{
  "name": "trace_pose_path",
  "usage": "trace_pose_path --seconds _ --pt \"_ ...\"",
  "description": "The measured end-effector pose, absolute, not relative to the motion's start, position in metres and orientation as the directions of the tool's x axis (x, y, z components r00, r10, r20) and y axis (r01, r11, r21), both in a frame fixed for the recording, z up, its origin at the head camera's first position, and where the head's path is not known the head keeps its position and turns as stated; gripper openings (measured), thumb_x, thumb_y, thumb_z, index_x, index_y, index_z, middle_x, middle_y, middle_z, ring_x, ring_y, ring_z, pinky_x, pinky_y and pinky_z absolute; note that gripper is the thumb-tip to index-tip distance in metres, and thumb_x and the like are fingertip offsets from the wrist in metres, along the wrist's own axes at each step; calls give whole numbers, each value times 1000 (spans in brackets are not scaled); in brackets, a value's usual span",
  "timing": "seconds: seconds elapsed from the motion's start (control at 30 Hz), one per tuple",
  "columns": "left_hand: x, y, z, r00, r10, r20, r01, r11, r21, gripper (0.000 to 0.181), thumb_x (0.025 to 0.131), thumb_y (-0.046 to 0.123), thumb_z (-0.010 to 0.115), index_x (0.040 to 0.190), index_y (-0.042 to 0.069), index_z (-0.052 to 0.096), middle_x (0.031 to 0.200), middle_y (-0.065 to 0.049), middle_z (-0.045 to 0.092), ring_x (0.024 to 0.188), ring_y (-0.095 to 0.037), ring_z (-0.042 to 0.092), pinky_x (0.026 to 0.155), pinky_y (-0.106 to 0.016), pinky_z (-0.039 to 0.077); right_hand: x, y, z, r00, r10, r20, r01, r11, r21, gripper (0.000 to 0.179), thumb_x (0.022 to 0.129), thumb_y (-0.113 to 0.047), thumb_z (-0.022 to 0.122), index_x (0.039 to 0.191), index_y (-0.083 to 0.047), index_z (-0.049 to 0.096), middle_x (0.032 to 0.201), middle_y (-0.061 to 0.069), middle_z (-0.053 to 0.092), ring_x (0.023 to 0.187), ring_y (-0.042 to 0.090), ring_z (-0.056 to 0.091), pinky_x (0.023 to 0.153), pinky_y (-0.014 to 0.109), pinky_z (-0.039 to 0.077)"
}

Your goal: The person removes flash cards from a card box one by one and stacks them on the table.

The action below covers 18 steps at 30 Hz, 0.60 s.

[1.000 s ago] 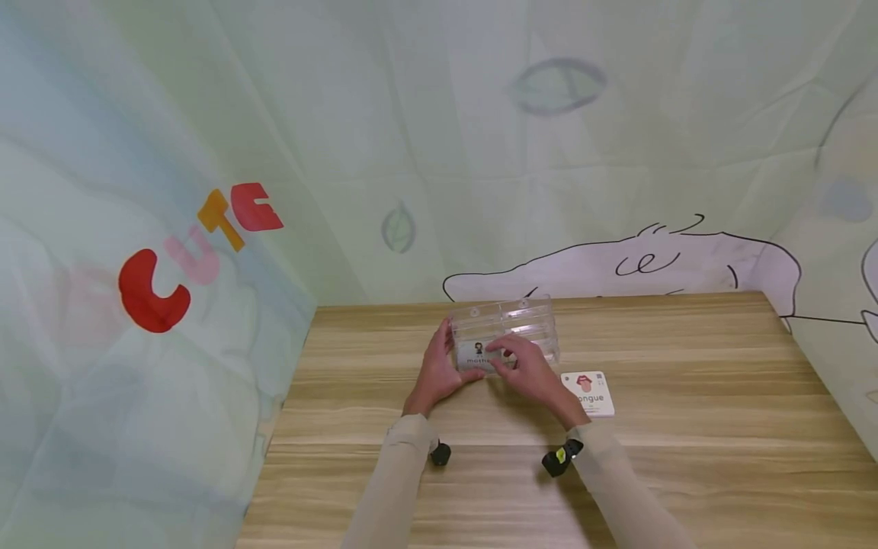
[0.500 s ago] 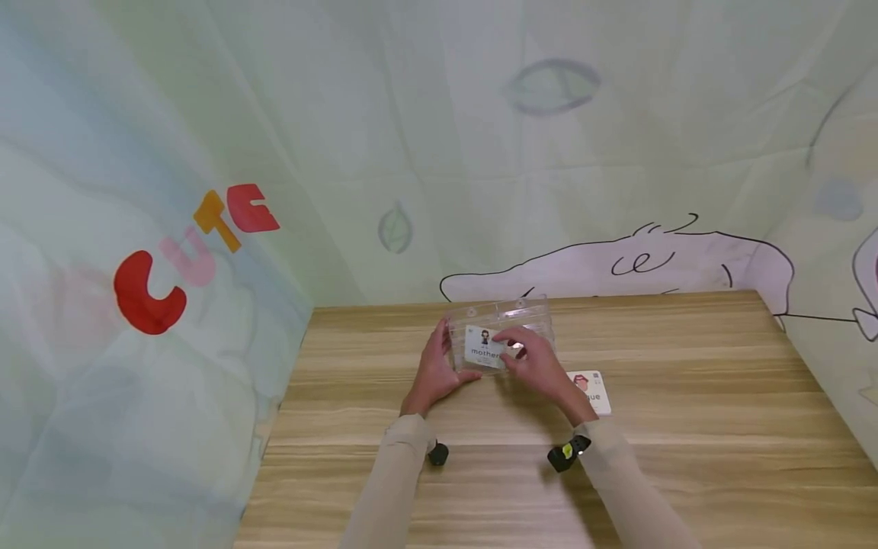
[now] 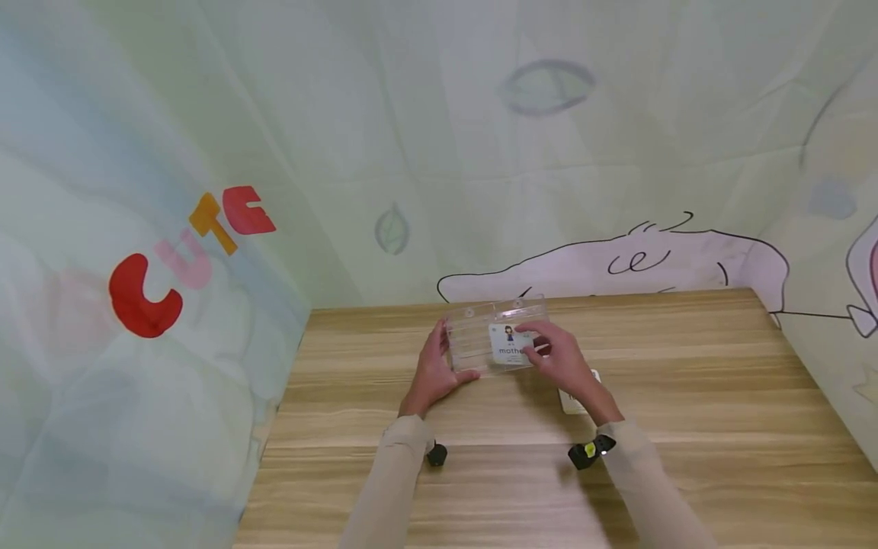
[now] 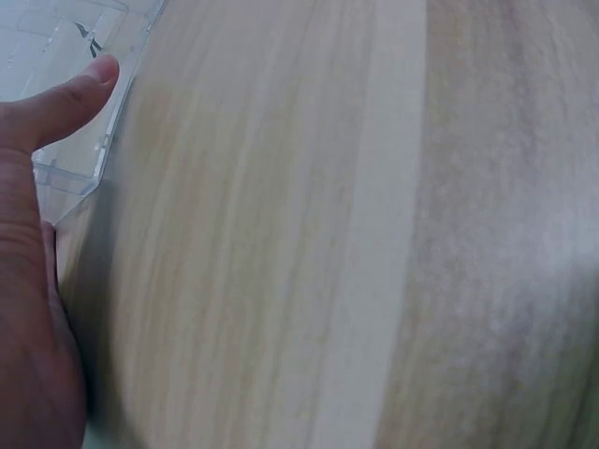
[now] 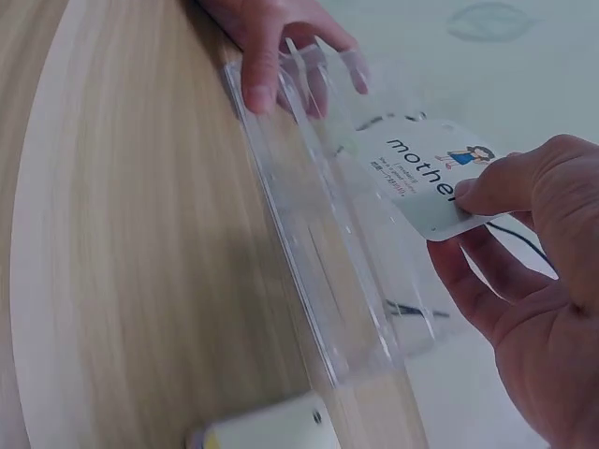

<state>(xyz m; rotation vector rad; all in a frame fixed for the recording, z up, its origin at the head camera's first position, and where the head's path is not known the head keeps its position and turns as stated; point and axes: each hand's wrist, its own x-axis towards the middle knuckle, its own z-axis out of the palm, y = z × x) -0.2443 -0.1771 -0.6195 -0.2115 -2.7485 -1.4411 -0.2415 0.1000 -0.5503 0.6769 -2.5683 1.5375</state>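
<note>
A clear plastic tiered card holder (image 3: 469, 347) stands near the back of the table. My left hand (image 3: 435, 367) grips its left end; in the left wrist view the thumb (image 4: 75, 103) lies along the holder's front. Between thumb and fingers, my right hand (image 3: 564, 364) pinches a white flash card (image 5: 412, 178) printed "mother" with a small figure. The card is in front of the holder's right half, lifted above its tiers in the right wrist view. Behind the right forearm lies a stack of white cards (image 3: 572, 402), partly hidden.
The wood-grain table (image 3: 384, 488) ends at a printed cloth backdrop (image 3: 439, 168) close behind the holder. Another cloth wall with coloured letters (image 3: 145, 293) rises on the left. In the right wrist view the card stack (image 5: 271, 428) sits beside the holder's near end.
My right hand has drawn the "mother" card up from the holder's lower left slot and moved it right. The left hand keeps its grip on the holder. The forearm now covers more of the card stack.
</note>
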Motion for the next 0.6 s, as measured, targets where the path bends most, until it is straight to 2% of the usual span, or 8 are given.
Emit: trace_pose_path --seconds 0.27,0.47,0.53,0.6 --pt "-245 -178 -620 -988 107 107 148 541 828 133 68 32 100 166 11 13 162 -16 36 147 -29 41 120 -33 36 -236 131 -548 -906 -326 269 -394 421 -817 44 93 8 70 134 -4 64 131 20 64 94 32 71 75 33 64" --pt "-245 -178 -621 -987 111 118 159 535 829 134 67 32 101 166 11 13 161 -17 37 147 -29 40 120 -33 36 -226 154 -550 -944 -286 162 -279 437 -855 48 96 6 66 142 -6 58 127 23 63 89 32 71 58 34 63" --pt "-245 -178 -621 -986 111 125 165 532 830 134 67 32 101 166 11 14 160 -17 37 147 -29 40 121 -34 36 -223 161 -551 -951 -275 141 -257 451 -855 48 96 6 66 142 -5 58 127 24 62 89 32 70 59 34 64" --pt "-245 -178 -621 -985 110 133 171 532 829 133 67 32 101 166 10 14 160 -17 38 147 -29 41 120 -35 36 -220 167 -554 -955 -268 131 -249 472 -846 48 96 6 66 142 -4 58 127 23 62 91 32 70 66 33 64"
